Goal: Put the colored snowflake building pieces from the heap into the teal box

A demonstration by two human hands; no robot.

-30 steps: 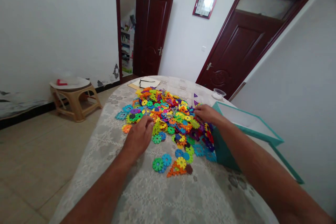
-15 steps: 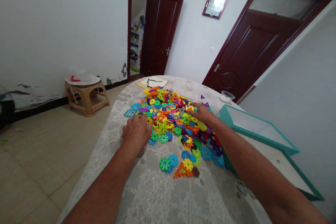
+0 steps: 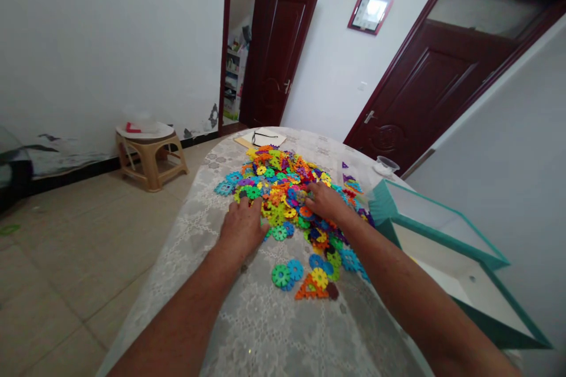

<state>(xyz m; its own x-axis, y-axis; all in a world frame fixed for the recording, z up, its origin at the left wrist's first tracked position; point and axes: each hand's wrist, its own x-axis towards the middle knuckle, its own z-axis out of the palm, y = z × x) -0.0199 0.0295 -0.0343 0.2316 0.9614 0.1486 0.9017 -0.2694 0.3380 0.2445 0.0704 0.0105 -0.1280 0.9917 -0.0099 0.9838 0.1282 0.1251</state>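
Observation:
A heap of colourful plastic interlocking pieces (image 3: 276, 212), mostly notched discs, spreads over the table. My left hand (image 3: 243, 225) rests at the left edge of the heap, fingers spread and touching pieces there. Across from it, my right hand (image 3: 326, 201) reaches into the middle of the heap with its fingers bent a little apart; no held piece is visible. Close to me lie a green disc (image 3: 280, 275), a yellow disc (image 3: 319, 277) and an orange triangle (image 3: 309, 288), apart from the main heap.
A teal-edged open box (image 3: 460, 283) stands at the table's right side. Eyeglasses (image 3: 265, 136) lie on paper at the far edge, and a clear plastic bowl (image 3: 385, 165) sits far right. A lace-patterned cloth (image 3: 247, 324) covers the table. Leftward on the floor is a stool (image 3: 152, 159).
My right hand has moved left and slightly nearer, deeper into the heap. My left hand has shifted a little to the right, and the whole view has turned slightly.

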